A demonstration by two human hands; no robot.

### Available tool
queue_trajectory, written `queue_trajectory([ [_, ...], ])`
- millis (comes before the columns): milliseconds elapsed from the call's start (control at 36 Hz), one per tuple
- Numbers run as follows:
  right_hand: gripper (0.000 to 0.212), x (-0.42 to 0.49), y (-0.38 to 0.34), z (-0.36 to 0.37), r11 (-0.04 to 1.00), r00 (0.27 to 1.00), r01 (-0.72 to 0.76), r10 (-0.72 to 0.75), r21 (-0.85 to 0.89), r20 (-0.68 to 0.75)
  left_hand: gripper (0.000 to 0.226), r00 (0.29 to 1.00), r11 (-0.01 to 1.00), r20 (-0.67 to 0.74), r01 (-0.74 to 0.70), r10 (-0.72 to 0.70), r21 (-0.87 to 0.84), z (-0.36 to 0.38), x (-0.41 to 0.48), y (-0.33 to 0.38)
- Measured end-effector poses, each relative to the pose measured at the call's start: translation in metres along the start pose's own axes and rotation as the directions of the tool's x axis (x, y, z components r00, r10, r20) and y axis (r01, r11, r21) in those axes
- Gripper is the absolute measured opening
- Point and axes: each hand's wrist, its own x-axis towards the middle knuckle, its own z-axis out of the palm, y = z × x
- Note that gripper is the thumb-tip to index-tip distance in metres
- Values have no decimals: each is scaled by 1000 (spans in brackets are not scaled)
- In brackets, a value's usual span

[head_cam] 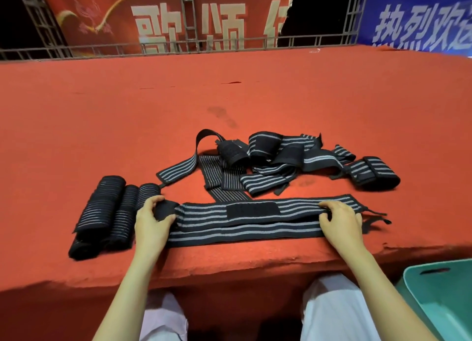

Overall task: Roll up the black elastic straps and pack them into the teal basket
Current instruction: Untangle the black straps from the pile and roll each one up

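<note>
A long black elastic strap (255, 218) with grey stripes and a black velcro patch lies flat, folded lengthwise, near the front edge of the red carpeted stage (229, 90). My left hand (152, 220) pinches its left end between thumb and fingers. My right hand (341, 222) grips its right end with curled fingers. Three rolled straps (107, 213) lie side by side to the left of my left hand. A tangled pile of loose straps (268, 159) sits just behind the flat strap. The teal basket (439, 297) stands low at the right, off the stage, partly out of frame.
One more folded strap (375, 173) lies at the right end of the pile. A metal truss railing (189, 44) with red and blue banners runs along the far edge of the stage. My knees in pale trousers (332, 310) are below the stage front.
</note>
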Motion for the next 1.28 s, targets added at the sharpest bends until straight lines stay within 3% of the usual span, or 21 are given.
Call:
queue_trajectory([
  [139, 17, -5, -3, 0, 996, 995, 73, -69, 50, -78, 29, 998, 999, 64, 0, -3, 44, 1, -6, 4],
  [250, 16, 4, -6, -4, 969, 979, 178, -156, 172, -133, 45, 990, 997, 124, 68, -62, -48, -3, 1, 1],
  [417, 18, 15, -12, -8, 968, 979, 168, -142, 186, -145, 58, 994, 968, 89, 80, -60, -237, 1, 5, 0],
  [500, 18, 22, -15, -11, 964, 973, 173, -136, 202, -184, 63, 994, 995, 104, -16, 26, -103, 6, 8, 3],
  [583, 17, 28, -16, -5, 972, 981, 175, -158, 156, -114, 68, 980, 992, 171, -116, 105, 55, 8, 10, 4],
  [667, 18, 23, -12, 4, 975, 988, 151, -143, 165, -63, 77, 959, 987, 256, -144, 123, 68, 12, 11, 1],
  [750, 15, 21, -10, 2, 966, 977, 160, -124, 205, -174, 66, 968, 967, 131, -230, 215, 113, 12, 14, -2],
  [806, 15, 27, -11, -6, 972, 956, 177, -133, 153, -263, 44, 964, 955, 2, -262, 264, 141, 7, 18, 2],
  [889, 19, 44, -17, -20, 987, 933, 143, -157, -66, -325, 14, 973, 972, -30, -224, 227, 76, 1, 27, 7],
  [972, 23, 62, -25, -32, 964, 950, 100, -166, -247, -263, 15, 991, 991, 27, -134, 134, 1, -1, 39, 10],
  [1083, 28, 81, -37, -30, 870, 973, 166, -222, -463, -67, 26, 975, 939, 131, 210, -180, -272, 6, 46, 16],
  [1194, 31, 91, -37, -18, 833, 977, 210, -201, -512, 74, 24, 970, 967, 82, 235, -228, -101, 16, 48, 19],
  [1278, 28, 93, -32, -6, 818, 980, 196, -138, -540, 145, 11, 991, 980, 74, 93, -108, 177, 20, 48, 18],
])
